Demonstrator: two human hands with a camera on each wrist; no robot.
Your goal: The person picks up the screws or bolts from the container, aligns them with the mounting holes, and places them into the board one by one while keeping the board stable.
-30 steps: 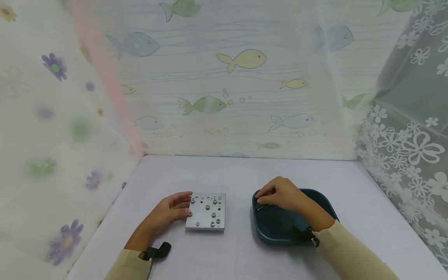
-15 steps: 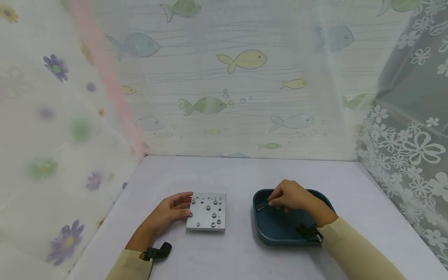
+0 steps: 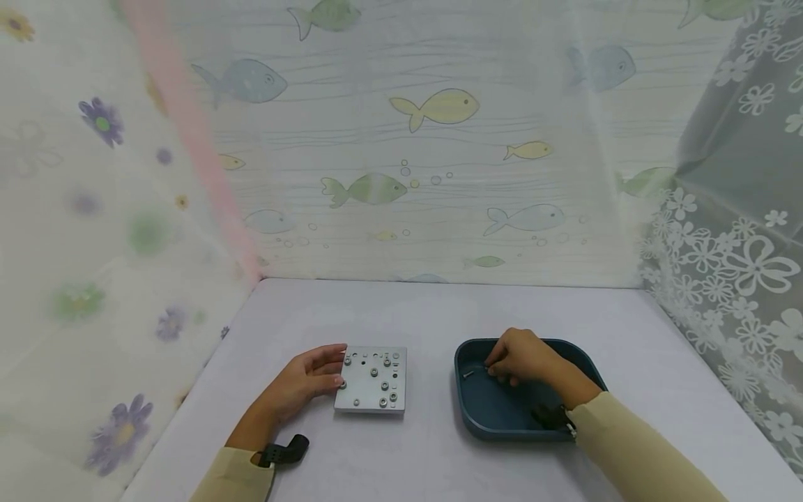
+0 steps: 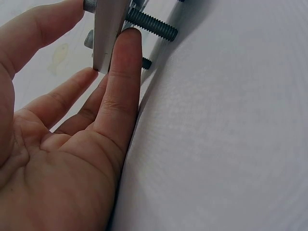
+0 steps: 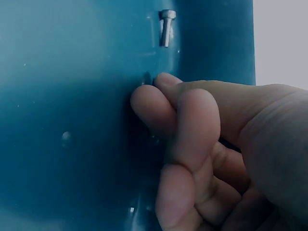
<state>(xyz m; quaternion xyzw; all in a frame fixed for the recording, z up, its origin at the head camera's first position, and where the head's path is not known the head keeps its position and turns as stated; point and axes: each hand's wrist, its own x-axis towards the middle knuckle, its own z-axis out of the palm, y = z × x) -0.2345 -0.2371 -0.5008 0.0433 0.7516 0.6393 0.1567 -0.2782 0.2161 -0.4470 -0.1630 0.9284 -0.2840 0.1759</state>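
Observation:
My left hand (image 3: 307, 376) holds the left edge of a square silver metal plate (image 3: 360, 385), its thumb by a bolt head on top. In the left wrist view, one finger lies under the plate beside a dark threaded bolt shank (image 4: 153, 25). Several socket-head bolts stand in the plate. Inside the dark blue tray (image 3: 463, 411), my right hand (image 3: 523, 357) pinches a small screw (image 5: 146, 78) between thumb and index finger; most of it is hidden by the fingertips. Beyond them lies a loose socket-head screw (image 5: 166, 29) on the tray floor.
A white cloth covers the table (image 3: 426, 460). Behind it hangs a curtain (image 3: 364, 237) printed with fish, with flowered sheets at both sides. Black wrist cameras sit on the left wrist (image 3: 284, 452) and the right wrist. The tray's raised rim surrounds the right hand.
My right hand has moved from the tray's far left corner rightward and slightly nearer, uncovering the loose screw. The left hand and the plate have stayed in place.

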